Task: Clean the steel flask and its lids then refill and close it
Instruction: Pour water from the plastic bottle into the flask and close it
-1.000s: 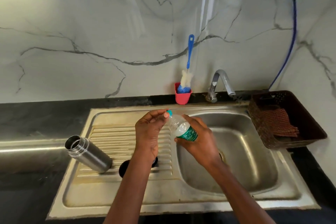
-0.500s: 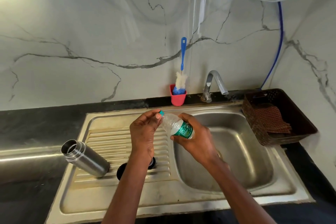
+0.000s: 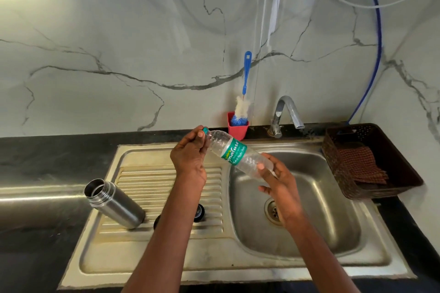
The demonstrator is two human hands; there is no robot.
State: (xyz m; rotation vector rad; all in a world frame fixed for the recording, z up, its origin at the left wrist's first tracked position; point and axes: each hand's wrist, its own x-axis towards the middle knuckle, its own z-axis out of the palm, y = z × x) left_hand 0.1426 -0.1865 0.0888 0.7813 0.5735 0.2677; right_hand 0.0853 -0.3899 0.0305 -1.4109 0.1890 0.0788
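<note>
The open steel flask [image 3: 114, 203] stands tilted on the ribbed drainboard [image 3: 166, 188] at the left, its mouth facing up and left. Two black lids [image 3: 199, 213] lie on the drainboard behind my left forearm, mostly hidden. A clear plastic water bottle [image 3: 234, 152] with a green label is held slanted above the sink's edge. My left hand [image 3: 190, 157] pinches its teal cap at the upper end. My right hand [image 3: 277, 183] holds the bottle's lower end from beneath.
A steel basin with a drain [image 3: 273, 211] lies to the right, with a tap [image 3: 285, 112] behind it. A red cup [image 3: 238, 129] holds a blue bottle brush. A brown basket [image 3: 371, 162] with a checked cloth sits at the far right on the black counter.
My right hand has slid from the bottle's labelled middle down to its lower end. The bottle now lies flatter and shows more. My left hand stays on the cap.
</note>
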